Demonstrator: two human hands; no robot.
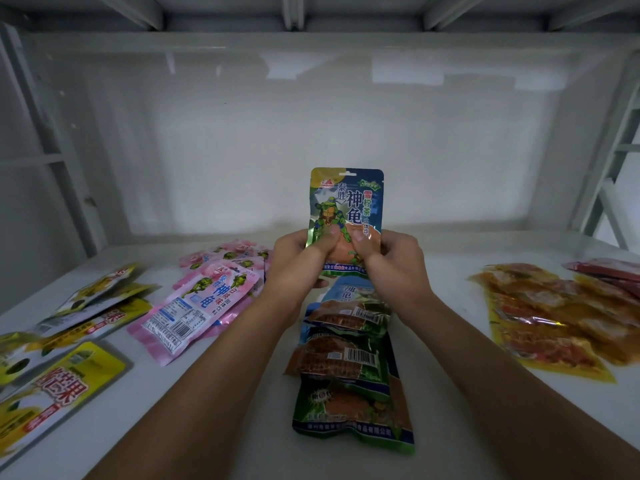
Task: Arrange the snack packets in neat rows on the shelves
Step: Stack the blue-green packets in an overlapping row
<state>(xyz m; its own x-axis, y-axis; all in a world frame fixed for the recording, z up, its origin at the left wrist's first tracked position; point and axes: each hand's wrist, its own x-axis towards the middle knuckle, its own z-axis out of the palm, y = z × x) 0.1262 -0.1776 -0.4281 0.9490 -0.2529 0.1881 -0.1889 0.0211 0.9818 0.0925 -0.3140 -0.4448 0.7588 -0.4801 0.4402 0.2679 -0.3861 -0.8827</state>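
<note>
While both thumbs press its printed front, the blue-green packet [346, 206] stands upright above the shelf [450, 427], pinched at its lower part between the fingers [331, 237] of the left hand [298, 261] and those of the right hand [391, 261]. Its label reads 泰胜 神龟 in large characters beside a cartoon turtle. Both forearms reach in from the near edge, wrists almost meeting. Directly below the held packet, a row of similar blue-green packets [349, 368] lies overlapping toward the viewer. Left of that row lie pink packets [204, 296], also marked 神龟, then yellow packets [59, 372] with red lettering. Right of the row lie orange-yellow packets [554, 317] and, farther out, red packets [609, 268].
</note>
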